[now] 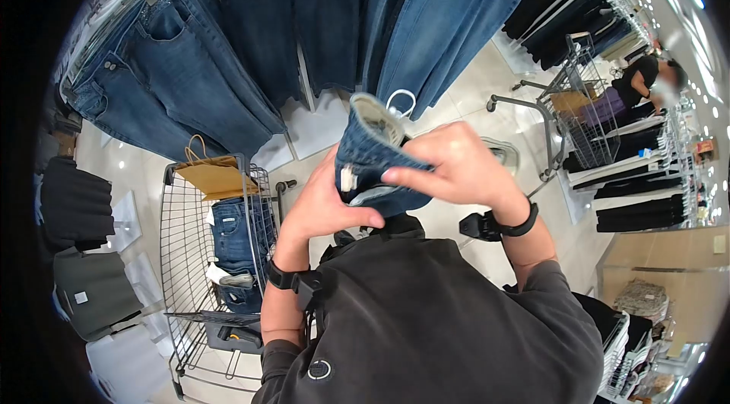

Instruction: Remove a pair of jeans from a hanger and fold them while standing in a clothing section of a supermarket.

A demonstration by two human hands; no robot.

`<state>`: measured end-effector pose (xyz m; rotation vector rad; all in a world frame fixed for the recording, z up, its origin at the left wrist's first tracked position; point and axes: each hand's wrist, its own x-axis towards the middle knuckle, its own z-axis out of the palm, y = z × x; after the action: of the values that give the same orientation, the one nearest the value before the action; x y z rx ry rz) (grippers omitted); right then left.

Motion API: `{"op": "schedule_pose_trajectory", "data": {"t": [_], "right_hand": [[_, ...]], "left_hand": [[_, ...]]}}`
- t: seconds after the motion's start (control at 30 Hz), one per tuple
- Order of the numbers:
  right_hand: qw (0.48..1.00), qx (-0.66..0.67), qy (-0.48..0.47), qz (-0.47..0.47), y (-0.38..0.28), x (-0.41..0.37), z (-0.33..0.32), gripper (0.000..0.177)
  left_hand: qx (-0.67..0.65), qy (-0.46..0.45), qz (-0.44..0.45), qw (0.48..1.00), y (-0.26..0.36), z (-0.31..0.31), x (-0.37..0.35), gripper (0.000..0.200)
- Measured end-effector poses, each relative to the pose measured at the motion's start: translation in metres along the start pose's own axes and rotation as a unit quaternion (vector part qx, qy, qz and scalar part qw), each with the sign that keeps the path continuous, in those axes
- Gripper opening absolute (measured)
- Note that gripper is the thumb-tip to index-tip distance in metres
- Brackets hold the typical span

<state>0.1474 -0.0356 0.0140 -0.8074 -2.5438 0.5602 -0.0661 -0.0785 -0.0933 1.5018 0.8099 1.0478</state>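
Observation:
A folded pair of blue jeans (365, 138) is held up in front of my chest, between both hands. My left hand (325, 197) wraps round its near left side, the thumb stretched along the lower edge by a small white tag (348, 179). On the other side my right hand (456, 164) grips the denim, thumb on the near face and the fingers mostly hidden behind. The pale inner side of the cloth shows at the top opening. A white loop (401, 103) appears just beyond the jeans.
At my left stands a wire shopping cart (171, 252) with folded jeans (236, 240) and a brown paper bag (217, 178). Jeans on white hangers (160, 62) line the rack ahead. Another cart (559, 111) and a person (639, 84) are at the right.

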Motion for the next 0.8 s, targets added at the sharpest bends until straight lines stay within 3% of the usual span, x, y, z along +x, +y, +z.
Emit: {"op": "schedule_pose_trajectory", "data": {"t": [0.07,0.17,0.33,0.37,0.47,0.5,0.6,0.63,0.73,0.77,0.8], "right_hand": [[1.000,-0.009,0.016,-0.015,0.000,-0.003,0.014,0.035],[1.000,0.001,0.015,0.016,0.002,-0.010,0.021,0.032],[0.994,0.076,0.056,0.064,0.015,-0.024,0.016,0.025],[0.988,0.105,0.009,0.114,0.022,-0.034,0.012,0.037],[0.986,0.038,0.134,0.095,0.035,-0.054,0.015,0.069],[0.984,0.022,0.077,0.157,0.046,-0.067,0.015,0.094],[0.960,0.038,0.157,0.229,0.078,-0.107,0.044,0.107],[0.953,0.036,0.150,0.261,0.094,-0.125,0.060,0.121],[0.849,0.298,0.222,0.376,0.111,-0.159,0.110,0.124],[0.803,0.380,0.234,0.394,0.121,-0.169,0.127,0.121],[0.792,0.413,0.237,0.381,0.123,-0.168,0.134,0.119]], "left_hand": [[-0.010,0.059,-0.071,0.996,0.016,0.013,0.001,0.067],[-0.075,0.126,-0.053,0.988,0.009,0.017,0.002,0.037],[-0.015,0.210,0.030,0.977,0.018,0.025,0.000,0.023],[0.017,0.207,0.042,0.977,0.022,0.022,-0.002,0.023],[0.061,0.225,0.073,0.970,0.030,0.017,-0.002,0.022],[0.056,0.239,0.080,0.966,0.033,0.018,-0.002,0.021],[0.092,0.244,0.104,0.960,0.040,0.013,-0.006,0.020],[0.100,0.241,0.100,0.960,0.041,0.012,-0.008,0.020],[0.125,0.230,0.112,0.959,0.044,0.007,-0.008,0.018],[0.139,0.226,0.121,0.957,0.047,0.006,-0.009,0.018],[0.152,0.223,0.129,0.954,0.050,0.005,-0.009,0.017]]}}
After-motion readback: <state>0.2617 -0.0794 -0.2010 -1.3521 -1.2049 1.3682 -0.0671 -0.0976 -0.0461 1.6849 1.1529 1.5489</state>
